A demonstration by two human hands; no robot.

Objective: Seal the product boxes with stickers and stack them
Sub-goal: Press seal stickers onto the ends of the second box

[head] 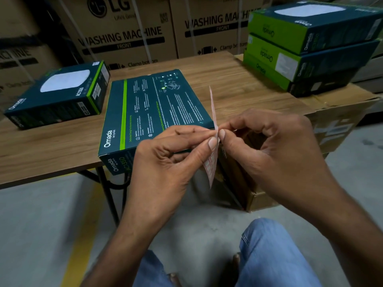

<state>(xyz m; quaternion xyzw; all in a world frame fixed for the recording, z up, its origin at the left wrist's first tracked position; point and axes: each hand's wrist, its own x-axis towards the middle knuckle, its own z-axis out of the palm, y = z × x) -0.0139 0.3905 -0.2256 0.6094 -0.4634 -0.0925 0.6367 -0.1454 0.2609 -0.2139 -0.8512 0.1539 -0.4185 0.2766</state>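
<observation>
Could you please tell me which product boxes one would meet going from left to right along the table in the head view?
Omada box lying face up → Omada box lying back side up → stack of three Omada boxes.

A warehouse: strapped washing-machine cartons (128, 34) stacked behind a folding table (51, 150)

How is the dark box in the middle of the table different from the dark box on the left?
The middle dark green box lies printed-text side up; the left dark green box shows a white square picture on top. The middle box sticks out over the wooden table edge; the left box sits fully on it. Both say Omada and have a bright green stripe.
</observation>
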